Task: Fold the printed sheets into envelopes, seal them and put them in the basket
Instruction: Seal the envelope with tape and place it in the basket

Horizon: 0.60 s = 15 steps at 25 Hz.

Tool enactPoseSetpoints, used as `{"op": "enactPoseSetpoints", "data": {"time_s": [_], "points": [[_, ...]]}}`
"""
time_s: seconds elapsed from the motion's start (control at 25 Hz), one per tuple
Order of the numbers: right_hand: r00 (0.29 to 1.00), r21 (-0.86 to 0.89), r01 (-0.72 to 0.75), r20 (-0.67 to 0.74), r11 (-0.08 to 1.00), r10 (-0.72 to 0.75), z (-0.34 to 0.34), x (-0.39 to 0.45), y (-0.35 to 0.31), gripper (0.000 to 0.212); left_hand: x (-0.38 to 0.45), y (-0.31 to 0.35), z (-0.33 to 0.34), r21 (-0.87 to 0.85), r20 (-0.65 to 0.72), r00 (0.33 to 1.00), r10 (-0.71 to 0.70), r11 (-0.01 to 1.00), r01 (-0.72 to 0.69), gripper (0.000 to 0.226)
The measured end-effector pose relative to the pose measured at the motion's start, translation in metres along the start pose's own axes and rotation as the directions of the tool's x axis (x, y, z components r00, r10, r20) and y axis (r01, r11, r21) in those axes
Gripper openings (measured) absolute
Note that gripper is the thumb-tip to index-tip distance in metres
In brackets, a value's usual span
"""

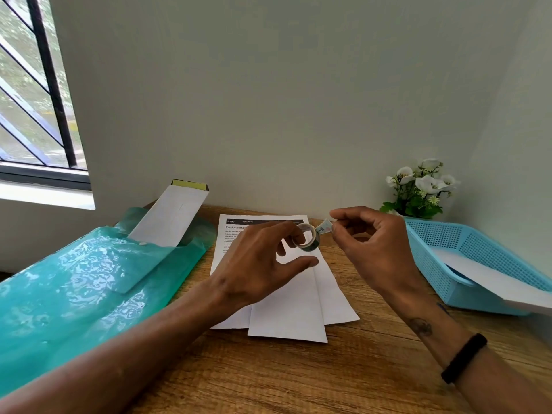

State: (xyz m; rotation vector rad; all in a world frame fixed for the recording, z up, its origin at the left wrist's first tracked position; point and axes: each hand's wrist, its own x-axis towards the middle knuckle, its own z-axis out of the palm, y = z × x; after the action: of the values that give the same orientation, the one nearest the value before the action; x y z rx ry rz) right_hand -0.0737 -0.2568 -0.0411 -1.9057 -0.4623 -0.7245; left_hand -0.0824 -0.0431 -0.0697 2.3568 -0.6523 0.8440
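Observation:
A white envelope (288, 309) lies on a printed sheet (265, 227) in the middle of the wooden desk. Above them my left hand (260, 264) holds a small roll of patterned tape (309, 240) on a finger. My right hand (373, 243) pinches the loose end of the tape (324, 228) and holds it a short way out from the roll. The light blue basket (472, 249) stands at the right with a white envelope (493, 279) lying in it.
A green plastic folder (74, 291) lies at the left with a long white envelope (170, 216) sticking out of it. A pot of white flowers (421, 189) stands behind the basket by the wall. A window is at the far left.

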Motion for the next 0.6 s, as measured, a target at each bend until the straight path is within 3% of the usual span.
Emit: {"op": "enactPoseSetpoints", "data": {"time_s": [0.24, 0.6], "points": [[0.998, -0.058, 0.056, 0.041, 0.997, -0.054, 0.0037, -0.0028, -0.0029, 0.014, 0.0023, 0.0005, 0.0000, -0.003, -0.072, 0.995, -0.071, 0.997, 0.071, 0.038], [1.000, -0.027, -0.012, 0.009, 1.000, 0.012, 0.0022, 0.0010, 0.0015, 0.011, 0.0014, -0.0036, 0.0030, -0.014, -0.026, 0.999, -0.033, 0.999, 0.032, 0.023]]}}
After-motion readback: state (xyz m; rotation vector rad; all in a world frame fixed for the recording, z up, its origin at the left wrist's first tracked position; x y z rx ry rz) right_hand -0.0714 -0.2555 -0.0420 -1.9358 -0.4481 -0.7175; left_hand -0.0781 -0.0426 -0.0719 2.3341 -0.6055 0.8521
